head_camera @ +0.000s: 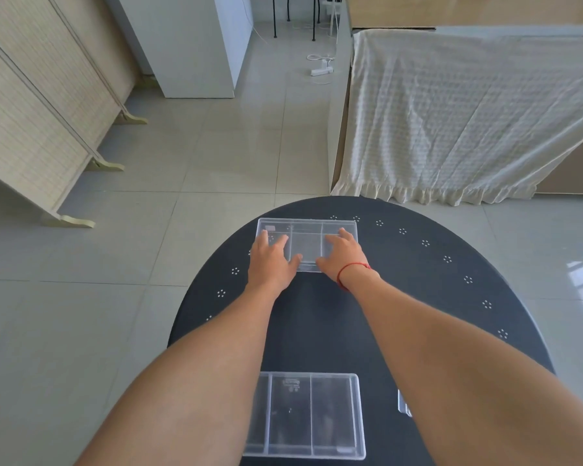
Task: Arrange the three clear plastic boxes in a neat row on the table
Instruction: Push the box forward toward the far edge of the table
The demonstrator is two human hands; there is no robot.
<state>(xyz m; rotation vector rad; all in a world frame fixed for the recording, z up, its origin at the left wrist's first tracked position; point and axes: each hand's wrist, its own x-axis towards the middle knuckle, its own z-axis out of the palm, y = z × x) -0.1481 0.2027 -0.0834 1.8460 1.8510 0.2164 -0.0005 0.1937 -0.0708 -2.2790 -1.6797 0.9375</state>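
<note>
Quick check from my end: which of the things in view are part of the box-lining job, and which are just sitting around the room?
Part of the job:
- far box, under the left hand and right hand
- near box
- third box, mostly hidden by the right arm
- black table

Just lying about:
- power strip on the floor
- folding screen
- draped cloth
- white cabinet

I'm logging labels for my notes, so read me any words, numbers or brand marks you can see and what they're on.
Near clear box: moulded mark near its far edge, too blurred to read.
Far clear box, under the left hand and right hand: small pale label in the far left corner, unreadable.
No other text visible.
</note>
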